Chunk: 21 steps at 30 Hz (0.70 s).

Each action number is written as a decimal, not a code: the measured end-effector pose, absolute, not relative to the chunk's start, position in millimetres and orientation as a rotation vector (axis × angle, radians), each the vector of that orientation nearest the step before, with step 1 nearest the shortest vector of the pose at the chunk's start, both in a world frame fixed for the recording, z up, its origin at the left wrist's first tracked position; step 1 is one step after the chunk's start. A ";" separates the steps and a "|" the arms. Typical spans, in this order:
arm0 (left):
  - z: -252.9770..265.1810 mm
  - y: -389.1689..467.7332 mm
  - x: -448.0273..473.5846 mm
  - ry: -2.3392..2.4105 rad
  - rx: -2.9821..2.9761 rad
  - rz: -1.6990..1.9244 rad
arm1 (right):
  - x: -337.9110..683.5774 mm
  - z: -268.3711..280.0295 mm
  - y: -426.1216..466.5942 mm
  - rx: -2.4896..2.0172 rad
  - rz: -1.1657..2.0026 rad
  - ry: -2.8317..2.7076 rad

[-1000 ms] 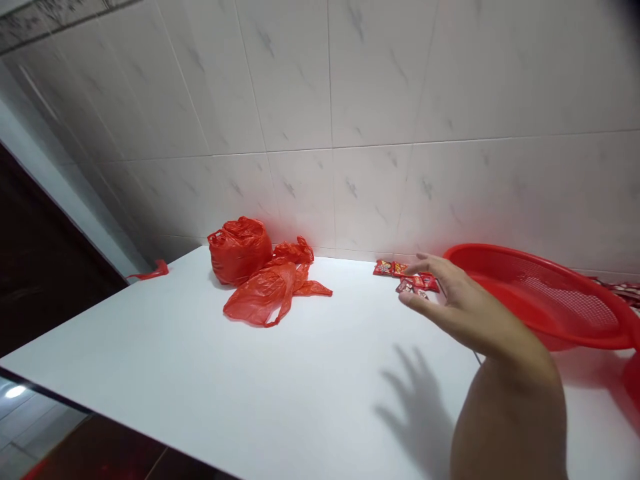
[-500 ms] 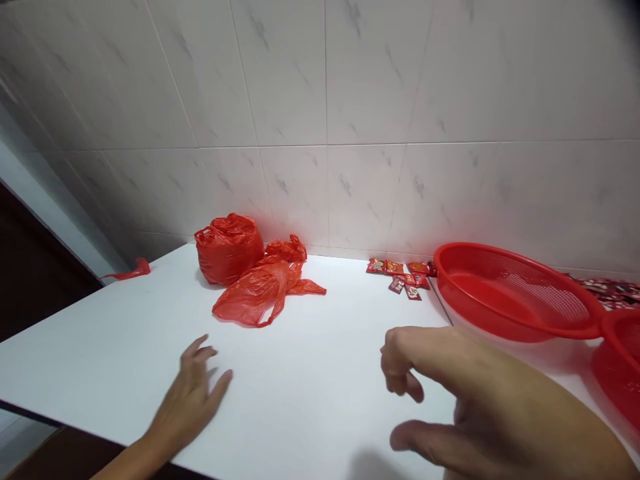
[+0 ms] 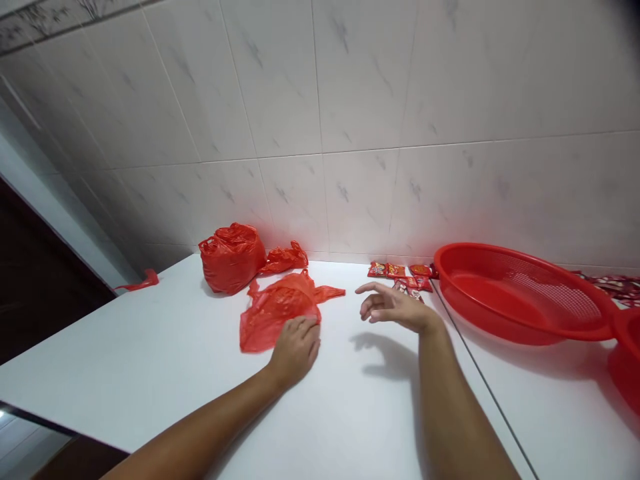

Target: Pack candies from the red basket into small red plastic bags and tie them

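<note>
2 bare hands in view, well apart. L hand (image 3: 296,347) is palm down on 1 flattened red bag (image 3: 275,310), touching its near R corner; fingers bent over the plastic, can't tell if they pinch it. R hand (image 3: 395,310) is empty, raised over the white counter (image 3: 150,367), index finger stretched out, other fingers curled; its 1 shadow (image 3: 387,357) falls on the counter below.

Flat bag lies approx. mid-counter, b/w L hand & the wall, w/ 1 strap pointing R. Just behind it: 2 more red bags, i.e. 1 bulging bag (image 3: 233,260), upright, & 1 crumpled bag (image 3: 287,258) beside it, close to the wall. So 3 bags grouped, plus 1 red plastic strip (image 3: 143,280) at far L edge of counter.

Small red packets (image 3: 396,271): at least 6, lying near the wall beyond R hand; exact no. unclear, hand overlaps some. 2 red baskets on R: 1 wide basket (image 3: 493,320) w/ mesh side, shown whole, & 1 second basket (image 3: 627,373) cut off by view's R edge. Behind them, 1 dark red/white patterned heap (image 3: 613,287), pcs. too small to count. 1 dark seam (image 3: 485,373) crosses counter b/w R arm & baskets. 1 tiled wall (image 3: 360,200) at back.
</note>
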<state>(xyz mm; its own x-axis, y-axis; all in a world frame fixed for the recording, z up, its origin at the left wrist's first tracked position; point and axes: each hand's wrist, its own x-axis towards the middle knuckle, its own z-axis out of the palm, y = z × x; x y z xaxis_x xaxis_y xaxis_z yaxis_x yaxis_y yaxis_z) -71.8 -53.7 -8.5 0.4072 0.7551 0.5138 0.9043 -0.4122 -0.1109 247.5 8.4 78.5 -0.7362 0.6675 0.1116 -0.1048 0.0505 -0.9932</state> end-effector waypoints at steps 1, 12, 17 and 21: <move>-8.7 -56.0 -65.0 -1.295 -2.353 -0.575 | 235.8 55.5 19.0 -0.537 1.867 -1.603; -21.2 -39.1 -61.4 -1.350 -2.117 -1.150 | 200.2 -5.7 36.5 -0.504 2.064 -1.188; -3.5 -17.6 -86.3 -1.636 -1.738 -1.654 | 193.8 -13.2 40.4 -0.542 1.911 -1.162; 4.5 -1.0 -126.2 -1.897 -1.296 -2.003 | 189.9 -24.6 48.3 -0.690 1.615 -1.088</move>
